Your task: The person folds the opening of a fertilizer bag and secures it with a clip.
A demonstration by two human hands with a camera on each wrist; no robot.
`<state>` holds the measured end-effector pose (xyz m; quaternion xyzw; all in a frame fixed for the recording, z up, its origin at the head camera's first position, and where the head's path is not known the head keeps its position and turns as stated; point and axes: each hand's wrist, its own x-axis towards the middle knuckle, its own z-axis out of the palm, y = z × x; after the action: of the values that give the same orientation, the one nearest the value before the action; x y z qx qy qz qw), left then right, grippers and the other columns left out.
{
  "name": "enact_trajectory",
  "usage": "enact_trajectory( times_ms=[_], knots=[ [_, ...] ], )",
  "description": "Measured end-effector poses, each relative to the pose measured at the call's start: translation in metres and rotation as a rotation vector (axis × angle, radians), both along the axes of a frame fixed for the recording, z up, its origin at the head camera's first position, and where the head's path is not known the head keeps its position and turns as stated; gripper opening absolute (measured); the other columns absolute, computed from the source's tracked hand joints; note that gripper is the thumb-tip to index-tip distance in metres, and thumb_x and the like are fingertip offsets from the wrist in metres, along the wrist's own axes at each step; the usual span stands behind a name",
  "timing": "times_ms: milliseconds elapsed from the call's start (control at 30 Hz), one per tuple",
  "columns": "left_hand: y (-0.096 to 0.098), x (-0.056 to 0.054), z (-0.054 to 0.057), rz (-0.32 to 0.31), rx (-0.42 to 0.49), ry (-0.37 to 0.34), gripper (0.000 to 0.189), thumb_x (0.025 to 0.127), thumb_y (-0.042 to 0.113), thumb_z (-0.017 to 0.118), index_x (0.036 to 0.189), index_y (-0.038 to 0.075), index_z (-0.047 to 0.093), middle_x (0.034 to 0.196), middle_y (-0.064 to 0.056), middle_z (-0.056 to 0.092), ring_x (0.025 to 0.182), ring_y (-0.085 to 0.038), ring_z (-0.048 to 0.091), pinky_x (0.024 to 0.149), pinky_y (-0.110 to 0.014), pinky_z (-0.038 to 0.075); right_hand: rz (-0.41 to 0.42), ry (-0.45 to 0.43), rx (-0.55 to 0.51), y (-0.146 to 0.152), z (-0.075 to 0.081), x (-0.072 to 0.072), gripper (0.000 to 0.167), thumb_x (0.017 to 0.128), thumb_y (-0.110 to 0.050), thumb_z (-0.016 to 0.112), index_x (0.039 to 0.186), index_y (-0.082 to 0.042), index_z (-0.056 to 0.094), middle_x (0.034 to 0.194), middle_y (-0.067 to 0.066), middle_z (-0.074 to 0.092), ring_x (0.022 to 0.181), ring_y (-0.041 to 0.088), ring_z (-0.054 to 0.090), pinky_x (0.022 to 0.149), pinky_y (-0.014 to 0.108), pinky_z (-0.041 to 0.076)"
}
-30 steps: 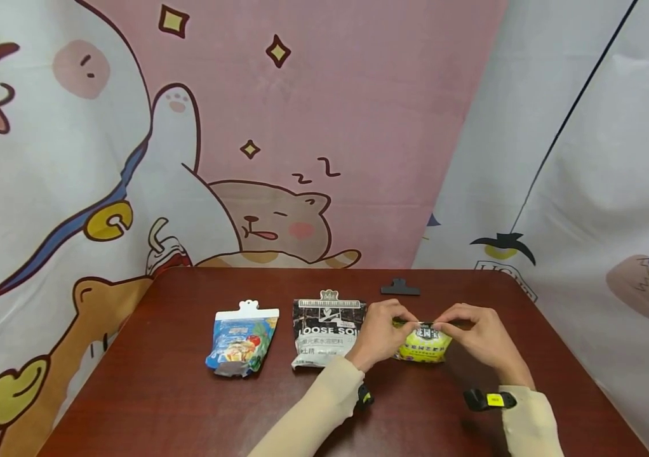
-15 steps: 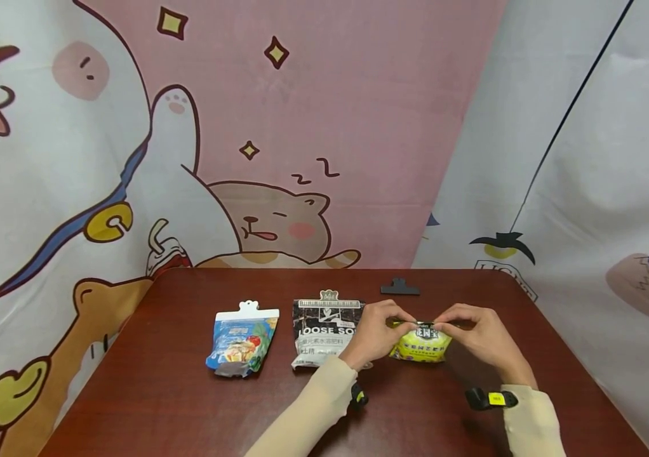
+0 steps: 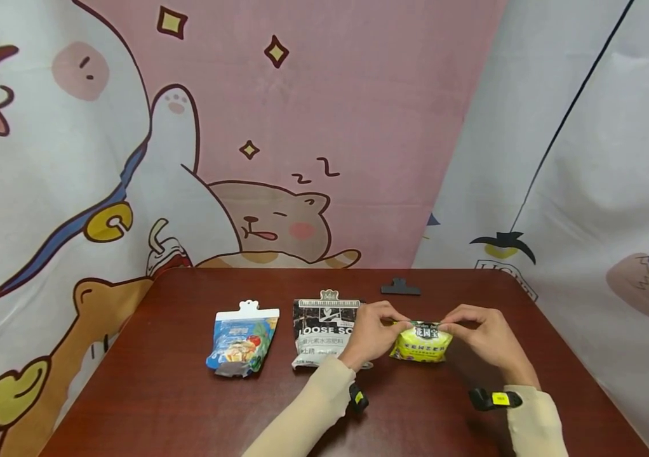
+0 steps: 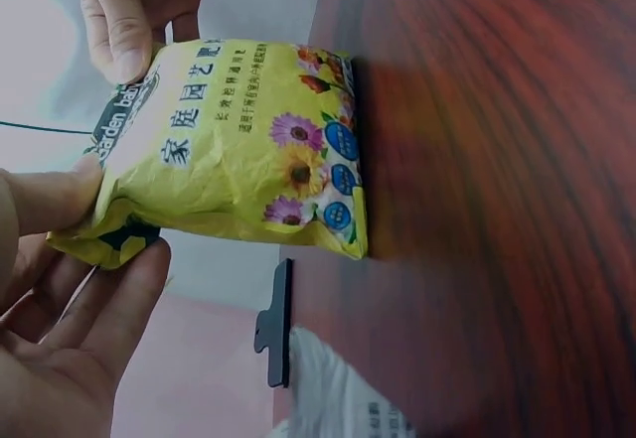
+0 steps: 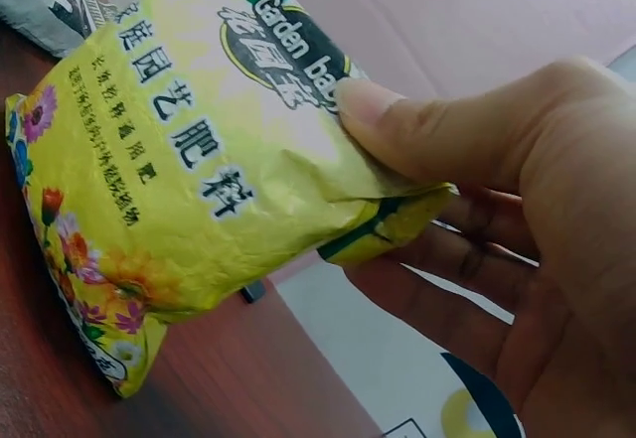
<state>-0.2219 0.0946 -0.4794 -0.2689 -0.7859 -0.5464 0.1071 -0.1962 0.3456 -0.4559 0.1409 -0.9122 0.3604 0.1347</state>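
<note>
A yellow fertilizer bag (image 3: 421, 349) with printed flowers and a dark label stands upright on the table. My left hand (image 3: 378, 331) pinches its folded top edge at the left end. At the right end my right hand (image 3: 489, 336) pinches the same edge. From the left wrist view, the thumb lies on the front of the bag (image 4: 224, 150) and the fingers are behind the fold. In the right wrist view the right thumb presses the label side of the bag (image 5: 189, 150), its other fingers behind the rolled top.
A black-and-white "Loose Soil" bag (image 3: 324, 348) with a clip (image 3: 329, 299) on top lies left of my left hand. Farther left is a blue pouch (image 3: 241, 346) with a white clip (image 3: 248, 310). A loose black clip (image 3: 400, 287) lies at the back of the brown table (image 3: 233, 412).
Both hands have slid slightly apart along the bag's top edge, left hand leftward and right hand rightward, showing more of the label. The other bags and clips stay put.
</note>
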Motion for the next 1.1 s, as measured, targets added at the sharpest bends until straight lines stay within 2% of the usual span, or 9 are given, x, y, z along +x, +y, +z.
enact_trajectory(
  times_ms=[100,233,333,500,767,900,1100],
  knots=[
    [0.001,-0.001,-0.001,0.016,0.017,0.012,0.004,0.088,0.016,0.082,0.089,0.013,0.085,0.076,0.004,0.071,0.064,0.008,0.056,0.059,-0.012,0.050,0.003,0.016,-0.013,-0.001,-0.001,-0.001,0.008,0.088,-0.026,0.083,0.087,-0.032,0.079,0.087,-0.012,0.074,0.083,0.005,0.066,0.075,0.020,0.052],
    [0.001,-0.001,-0.002,0.020,0.028,0.005,0.003,0.088,0.016,0.082,0.090,0.014,0.085,0.077,0.005,0.071,0.067,0.008,0.058,0.061,-0.012,0.051,0.007,-0.011,-0.031,0.000,-0.004,-0.003,0.004,0.089,-0.029,0.082,0.089,-0.031,0.079,0.089,-0.010,0.074,0.084,0.006,0.066,0.074,0.022,0.052],
    [0.000,-0.001,-0.004,0.000,0.037,-0.032,0.005,0.089,0.018,0.081,0.092,0.015,0.084,0.081,0.004,0.072,0.071,0.007,0.062,0.067,-0.013,0.055,0.007,-0.063,-0.041,0.003,-0.005,-0.004,0.005,0.090,-0.034,0.080,0.092,-0.030,0.079,0.093,-0.008,0.075,0.085,0.007,0.066,0.073,0.023,0.053],
    [-0.004,0.000,-0.006,-0.020,0.069,-0.133,0.006,0.090,0.020,0.081,0.095,0.019,0.083,0.089,0.005,0.074,0.077,0.003,0.068,0.071,-0.017,0.057,-0.029,-0.146,-0.053,0.010,-0.007,-0.003,0.014,0.090,-0.043,0.078,0.098,-0.031,0.079,0.099,-0.007,0.075,0.088,0.009,0.067,0.073,0.024,0.055],
    [-0.010,0.002,-0.007,-0.004,0.097,-0.232,0.005,0.089,0.024,0.081,0.094,0.024,0.083,0.092,0.010,0.078,0.081,-0.002,0.071,0.068,-0.021,0.057,-0.059,-0.186,-0.099,0.021,-0.012,-0.001,0.020,0.090,-0.043,0.078,0.102,-0.027,0.079,0.106,-0.002,0.076,0.093,0.008,0.067,0.076,0.025,0.055],
    [-0.010,0.003,-0.007,0.023,0.087,-0.230,0.004,0.089,0.026,0.082,0.093,0.025,0.084,0.090,0.012,0.078,0.082,0.001,0.069,0.068,-0.020,0.054,-0.057,-0.173,-0.111,0.025,-0.014,-0.001,0.019,0.090,-0.041,0.079,0.101,-0.025,0.079,0.104,-0.002,0.076,0.092,0.008,0.068,0.075,0.024,0.054],
    [-0.008,0.002,-0.007,0.047,0.084,-0.195,0.005,0.089,0.025,0.082,0.091,0.022,0.084,0.089,0.009,0.079,0.080,0.001,0.067,0.064,-0.020,0.050,-0.053,-0.148,-0.122,0.025,-0.014,-0.001,0.014,0.090,-0.038,0.079,0.098,-0.026,0.080,0.099,-0.003,0.077,0.089,0.010,0.067,0.075,0.024,0.054]
  ],
)
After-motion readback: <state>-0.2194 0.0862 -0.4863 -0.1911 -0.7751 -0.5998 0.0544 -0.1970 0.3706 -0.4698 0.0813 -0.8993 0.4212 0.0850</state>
